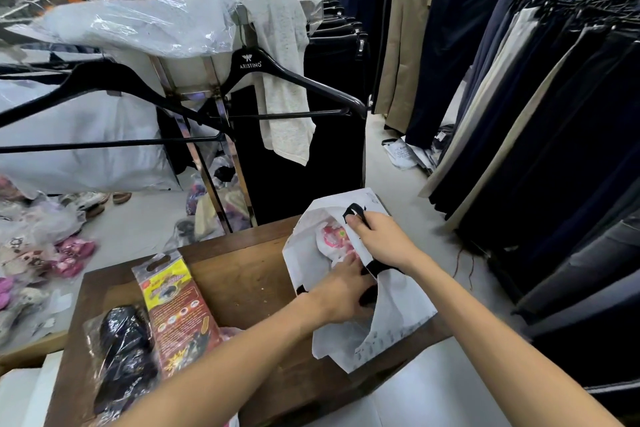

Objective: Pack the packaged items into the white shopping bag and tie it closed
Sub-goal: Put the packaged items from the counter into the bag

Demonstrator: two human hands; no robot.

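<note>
While the white plastic shopping bag (398, 319) lies slumped on the right part of the brown wooden table (249, 274), both hands work at its mouth. The right hand (379, 241) has its fingers curled over the far rim of the bag, thumb and forefinger pinching one black strap handle (355, 211) against the white film and holding that side up. The left hand (341, 291) reaches into the opening with its fingers bent downward; the fingertips sink below the rim beside the second black handle (372, 269), and whether they grip anything there cannot be told. Inside the bag, between the two hands, a pink and white packaged item (334, 236) shows only in part, the rest covered by the bag wall and the left fingers.

On the left part of the table, well apart from the bag, lie a flat red and yellow printed packet with a hang-hole top (176, 308) and, just beside it, a clear plastic pouch of dark goods (121, 350), blurred and cut off by the left forearm. A black plastic coat hanger (277, 76) hangs from the rack behind the table, and dark trousers (519, 80) fill the rail at right.
</note>
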